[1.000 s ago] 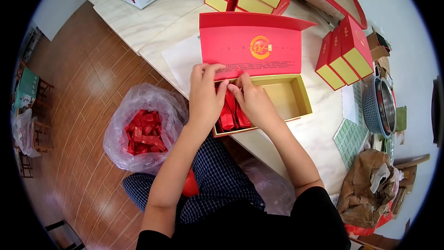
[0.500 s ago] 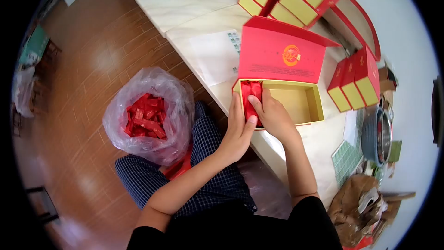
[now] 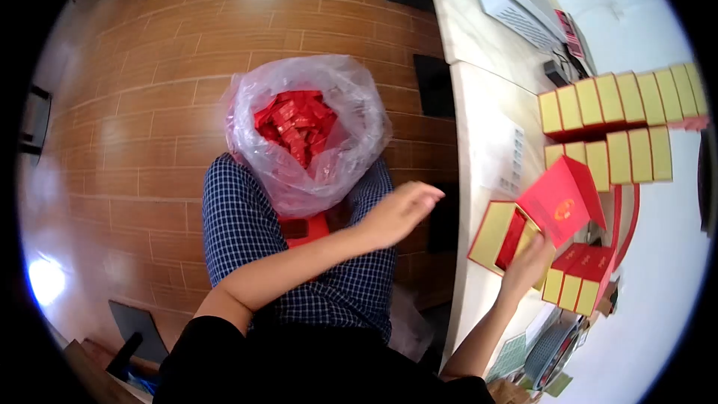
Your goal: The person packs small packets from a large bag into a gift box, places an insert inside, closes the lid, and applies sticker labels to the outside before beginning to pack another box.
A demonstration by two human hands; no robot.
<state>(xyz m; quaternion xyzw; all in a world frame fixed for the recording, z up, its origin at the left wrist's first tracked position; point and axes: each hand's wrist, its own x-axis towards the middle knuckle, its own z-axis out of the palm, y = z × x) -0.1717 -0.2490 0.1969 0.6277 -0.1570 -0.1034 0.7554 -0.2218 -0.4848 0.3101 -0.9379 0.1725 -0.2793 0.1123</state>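
My left hand [image 3: 400, 213] is in the air between the plastic bag and the table edge, fingers stretched out and slightly blurred, holding nothing I can see. On the table, the open gift box [image 3: 488, 236] has red packets [image 3: 511, 239] inside its left part. Its red lid [image 3: 557, 202] stands raised behind. My right hand [image 3: 528, 268] is at the box's right part, smeared by motion; its fingertips are partly hidden, so their grip is unclear. Between my knees, the clear plastic bag [image 3: 351, 135] contains many red packets [image 3: 295, 123].
Rows of red and yellow boxes [image 3: 621, 101] line the back of the table, with several more boxes [image 3: 576, 284] near my right hand. A printed sheet [image 3: 502, 153] lies beside the open box. A white machine [image 3: 516, 4] stands farther along; a basin [image 3: 550, 352] sits lower right.
My left hand has left the packets in the box and moved left toward the bag. My right hand stays at the box, farther right within it. The view has turned toward the bag.
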